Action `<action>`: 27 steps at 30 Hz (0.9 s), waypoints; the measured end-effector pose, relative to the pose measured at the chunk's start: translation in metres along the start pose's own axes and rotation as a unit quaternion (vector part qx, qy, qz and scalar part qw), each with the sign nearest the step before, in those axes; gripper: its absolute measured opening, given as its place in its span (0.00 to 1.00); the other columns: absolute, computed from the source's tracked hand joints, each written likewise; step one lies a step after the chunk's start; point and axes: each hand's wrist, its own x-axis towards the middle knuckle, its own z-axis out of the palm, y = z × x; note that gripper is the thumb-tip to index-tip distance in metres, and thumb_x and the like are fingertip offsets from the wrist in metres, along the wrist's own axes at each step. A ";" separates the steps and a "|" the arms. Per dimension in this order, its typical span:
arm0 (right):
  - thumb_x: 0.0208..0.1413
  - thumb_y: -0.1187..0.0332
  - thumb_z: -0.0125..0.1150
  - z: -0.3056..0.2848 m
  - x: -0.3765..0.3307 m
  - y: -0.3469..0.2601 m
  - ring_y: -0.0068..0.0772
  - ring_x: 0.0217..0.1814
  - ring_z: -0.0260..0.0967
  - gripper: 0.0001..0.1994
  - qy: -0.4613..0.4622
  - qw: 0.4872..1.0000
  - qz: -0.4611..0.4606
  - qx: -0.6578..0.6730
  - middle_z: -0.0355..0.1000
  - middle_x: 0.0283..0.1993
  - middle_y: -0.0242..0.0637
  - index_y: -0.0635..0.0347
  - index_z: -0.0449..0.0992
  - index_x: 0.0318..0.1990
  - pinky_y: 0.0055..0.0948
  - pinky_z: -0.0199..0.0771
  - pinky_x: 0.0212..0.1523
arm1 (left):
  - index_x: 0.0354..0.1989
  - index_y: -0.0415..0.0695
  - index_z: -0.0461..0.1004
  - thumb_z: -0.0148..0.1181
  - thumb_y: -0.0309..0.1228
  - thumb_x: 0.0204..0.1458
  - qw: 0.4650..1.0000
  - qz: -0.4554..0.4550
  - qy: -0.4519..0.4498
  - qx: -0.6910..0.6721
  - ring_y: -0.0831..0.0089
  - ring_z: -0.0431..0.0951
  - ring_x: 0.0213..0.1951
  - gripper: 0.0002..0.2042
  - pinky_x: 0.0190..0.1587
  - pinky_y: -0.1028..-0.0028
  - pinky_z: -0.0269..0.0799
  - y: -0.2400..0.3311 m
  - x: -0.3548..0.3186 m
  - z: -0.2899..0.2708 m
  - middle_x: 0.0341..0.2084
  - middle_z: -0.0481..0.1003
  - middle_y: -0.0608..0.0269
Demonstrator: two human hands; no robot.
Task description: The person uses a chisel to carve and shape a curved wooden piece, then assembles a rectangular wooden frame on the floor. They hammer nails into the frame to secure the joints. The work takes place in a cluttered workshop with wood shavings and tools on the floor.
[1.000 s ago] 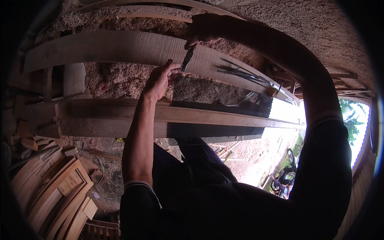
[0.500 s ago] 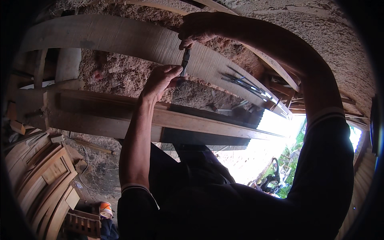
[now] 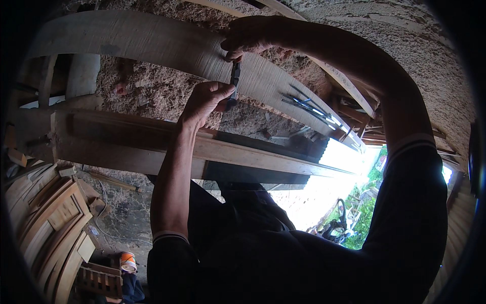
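Between my two hands stands a short, narrow dark metal tool (image 3: 235,76); its exact kind is hard to make out. My left hand (image 3: 202,103) is closed round its lower end, thumb pressed along it. At its upper end, my right hand (image 3: 248,39) has bent fingers and thumb on the tip, with part of the grip in shadow. Both hands are above a long, wide wooden plank (image 3: 152,38), the right over its far part and the left by its near edge.
Several thin dark rods (image 3: 309,104) lie on the plank's right part. A long wooden beam (image 3: 243,154) runs nearer to me. Wood shavings (image 3: 147,91) cover the ground between. Wooden panels (image 3: 61,218) are stacked at lower left, near an orange and white bucket (image 3: 128,262).
The whole view has shifted slightly, so the plank, beam and bucket sit a little further left. Both hands keep their hold on the tool, which looks slightly more upright.
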 end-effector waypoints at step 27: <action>0.55 0.63 0.57 0.035 0.022 0.017 0.37 0.45 0.72 0.02 0.020 0.999 0.016 -0.030 0.74 0.36 0.29 0.42 0.75 0.34 0.41 0.70 0.48 | 0.41 0.41 0.81 0.65 0.41 0.57 0.996 0.028 0.017 0.078 0.75 0.84 0.35 0.14 0.36 0.74 0.81 -0.005 0.001 -0.001 0.33 0.82 0.61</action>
